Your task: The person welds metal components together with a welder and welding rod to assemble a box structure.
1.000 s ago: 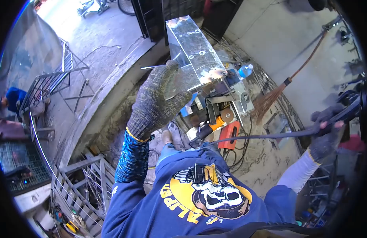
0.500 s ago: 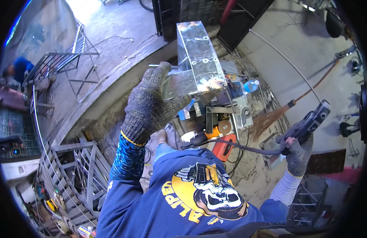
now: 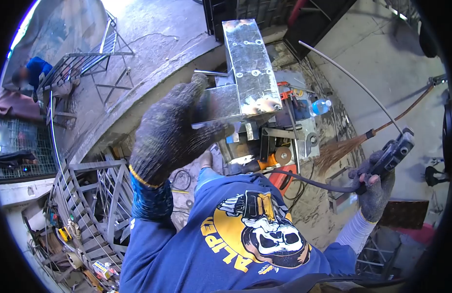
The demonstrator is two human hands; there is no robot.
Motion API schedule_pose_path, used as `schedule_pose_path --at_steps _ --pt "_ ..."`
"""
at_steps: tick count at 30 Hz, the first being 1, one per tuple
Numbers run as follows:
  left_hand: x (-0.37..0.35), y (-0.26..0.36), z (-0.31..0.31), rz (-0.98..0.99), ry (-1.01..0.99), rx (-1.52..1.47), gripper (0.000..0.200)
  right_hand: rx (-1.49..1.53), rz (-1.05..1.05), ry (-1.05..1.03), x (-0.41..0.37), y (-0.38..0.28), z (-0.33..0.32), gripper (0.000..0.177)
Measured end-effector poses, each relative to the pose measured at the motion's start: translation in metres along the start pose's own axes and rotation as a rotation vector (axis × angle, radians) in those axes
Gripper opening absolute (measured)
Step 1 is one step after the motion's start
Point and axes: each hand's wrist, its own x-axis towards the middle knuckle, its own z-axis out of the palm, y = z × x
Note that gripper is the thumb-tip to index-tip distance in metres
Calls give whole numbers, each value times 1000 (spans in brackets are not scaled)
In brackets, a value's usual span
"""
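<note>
A bright metal box-section piece (image 3: 253,63), with a shorter arm jutting left and scorched spots at its ends, stands in front of me. My left hand (image 3: 170,124), in a dark knit glove, is beside the short arm's left end. Its thumb and fingers are spread apart around that end, gripping nothing. In my gloved right hand (image 3: 377,183) is a black welding electrode holder (image 3: 396,149), off to the right. A long thin welding rod (image 3: 350,78) extends from its jaws up and left, apart from the metal piece. The holder's cable (image 3: 314,183) runs left across my front.
Beneath the metal piece lie an orange angle grinder (image 3: 272,158), a red case (image 3: 283,180) and a water bottle (image 3: 320,107). A broom (image 3: 343,149) leans at right. Metal frames (image 3: 96,205) lie at lower left. Another person (image 3: 38,71) is at far left.
My left hand has loosened from the metal piece's short arm and drawn back left, its fingers spreading. My right hand still holds the electrode holder. The view has shifted slightly.
</note>
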Motion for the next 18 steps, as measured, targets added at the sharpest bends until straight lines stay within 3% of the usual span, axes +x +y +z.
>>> schedule_pose_path --at_steps 3,7,12,18 --pt "10 0 14 19 -26 201 72 -7 27 -8 1 3 -6 64" --pt "8 1 23 70 91 230 68 13 -23 -10 -2 9 11 65" --pt "10 0 25 93 90 202 69 231 -125 -169 38 11 88 62" --pt "4 -3 21 91 100 282 72 340 -76 -245 60 31 158 43"
